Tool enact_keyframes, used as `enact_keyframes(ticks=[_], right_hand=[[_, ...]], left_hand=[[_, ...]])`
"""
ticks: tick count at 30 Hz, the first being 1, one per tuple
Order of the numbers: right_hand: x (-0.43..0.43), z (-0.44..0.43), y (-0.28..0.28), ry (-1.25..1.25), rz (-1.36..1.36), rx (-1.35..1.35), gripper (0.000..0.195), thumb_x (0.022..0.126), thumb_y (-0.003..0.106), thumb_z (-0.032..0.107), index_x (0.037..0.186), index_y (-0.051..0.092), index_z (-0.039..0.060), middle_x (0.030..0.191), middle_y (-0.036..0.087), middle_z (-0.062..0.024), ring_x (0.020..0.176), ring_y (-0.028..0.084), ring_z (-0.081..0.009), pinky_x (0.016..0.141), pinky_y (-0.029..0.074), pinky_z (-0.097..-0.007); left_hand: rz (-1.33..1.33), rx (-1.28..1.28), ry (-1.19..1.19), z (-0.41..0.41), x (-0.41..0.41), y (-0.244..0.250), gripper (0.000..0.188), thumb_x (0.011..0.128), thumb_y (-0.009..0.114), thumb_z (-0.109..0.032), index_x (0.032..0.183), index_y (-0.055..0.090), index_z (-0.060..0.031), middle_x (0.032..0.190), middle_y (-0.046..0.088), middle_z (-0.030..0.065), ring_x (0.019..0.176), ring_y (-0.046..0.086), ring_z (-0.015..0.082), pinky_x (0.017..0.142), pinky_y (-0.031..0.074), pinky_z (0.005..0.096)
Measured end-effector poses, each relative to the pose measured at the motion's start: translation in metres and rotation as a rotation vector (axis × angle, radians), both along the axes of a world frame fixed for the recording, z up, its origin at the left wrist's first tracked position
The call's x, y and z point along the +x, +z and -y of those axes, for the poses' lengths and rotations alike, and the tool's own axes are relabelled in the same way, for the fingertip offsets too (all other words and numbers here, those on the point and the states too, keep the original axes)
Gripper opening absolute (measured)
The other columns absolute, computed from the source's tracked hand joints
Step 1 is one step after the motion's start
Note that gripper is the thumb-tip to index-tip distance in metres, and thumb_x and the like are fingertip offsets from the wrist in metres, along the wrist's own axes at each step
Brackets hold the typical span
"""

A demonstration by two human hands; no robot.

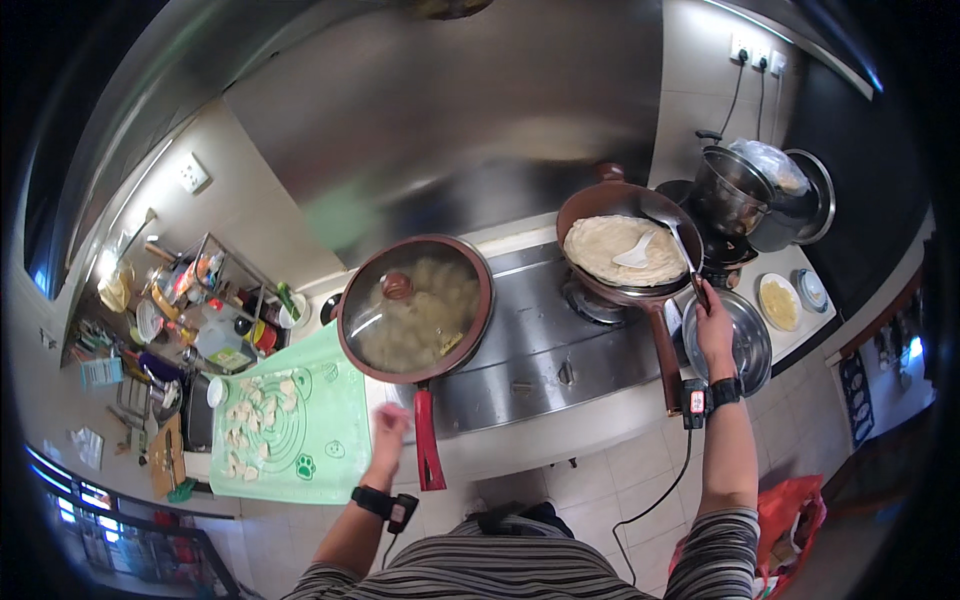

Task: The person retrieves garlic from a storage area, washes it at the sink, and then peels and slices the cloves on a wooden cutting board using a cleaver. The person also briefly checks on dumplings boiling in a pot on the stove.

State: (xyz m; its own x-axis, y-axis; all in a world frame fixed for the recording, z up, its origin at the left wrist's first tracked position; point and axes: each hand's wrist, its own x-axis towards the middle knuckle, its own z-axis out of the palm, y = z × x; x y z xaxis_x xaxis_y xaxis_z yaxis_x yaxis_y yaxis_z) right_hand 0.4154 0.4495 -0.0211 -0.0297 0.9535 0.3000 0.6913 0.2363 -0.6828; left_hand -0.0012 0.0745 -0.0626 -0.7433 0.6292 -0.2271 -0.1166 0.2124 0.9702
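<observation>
My right hand (pixel 715 330) grips the dark handle of a metal spatula (pixel 681 240), whose head reaches into a brown frying pan (pixel 585 201) on the right burner. A pale round flatbread (pixel 589 247) covers much of this pan's bottom. On the flatbread shows a white, flat, spatula-like piece (pixel 634 255). My left hand (pixel 390 435) hovers between the green mat and the red handle (pixel 427 442) of a second pan; its fingers are blurred. That pan's glass lid (pixel 375 322) is fogged, with pale lumps of food (pixel 431 311) showing through.
Several dough pieces (pixel 259 405) and a small white cup (pixel 217 391) lie on a green silicone mat (pixel 337 405). Bottles (pixel 221 345) crowd the left corner. Right of the stove are a steel basin (pixel 752 337), a plate of yellowish food (pixel 780 301) and a dark pot (pixel 731 187).
</observation>
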Motion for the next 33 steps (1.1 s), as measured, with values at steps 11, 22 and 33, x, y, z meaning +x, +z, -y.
enact_keyframes(ticks=[11,22,33], right_hand=[[-0.004,-0.038,-0.023,0.101,0.134,-0.088,0.044,0.083,0.053,0.015,0.126,0.046,0.0086,0.111,0.059,-0.0192,0.102,0.057,-0.0350,0.086,0.044,-0.0387],[-0.061,0.024,0.056,0.232,0.089,0.198,0.035,0.085,0.057,0.014,0.119,0.052,0.0050,0.108,0.054,-0.0158,0.096,0.056,-0.0280,0.083,0.046,-0.0349],[-0.377,0.111,0.081,0.945,0.255,0.257,0.041,0.078,0.062,0.018,0.116,0.053,0.0087,0.112,0.054,-0.0147,0.100,0.055,-0.0329,0.084,0.046,-0.0405]], left_hand=[[1.064,0.370,-0.290,0.010,0.050,0.014,0.025,0.092,0.050,-0.034,0.100,0.050,-0.0103,0.069,0.042,-0.0043,0.052,0.035,0.0039,0.047,0.032,0.0177],[0.986,0.350,-0.238,0.013,0.058,0.015,0.022,0.089,0.057,-0.030,0.096,0.049,-0.0100,0.070,0.045,-0.0027,0.052,0.039,0.0065,0.049,0.035,0.0215],[0.957,0.372,-0.327,0.038,0.062,-0.003,0.037,0.090,0.055,-0.029,0.119,0.047,-0.0070,0.096,0.057,0.0071,0.089,0.060,0.0217,0.082,0.050,0.0383]])
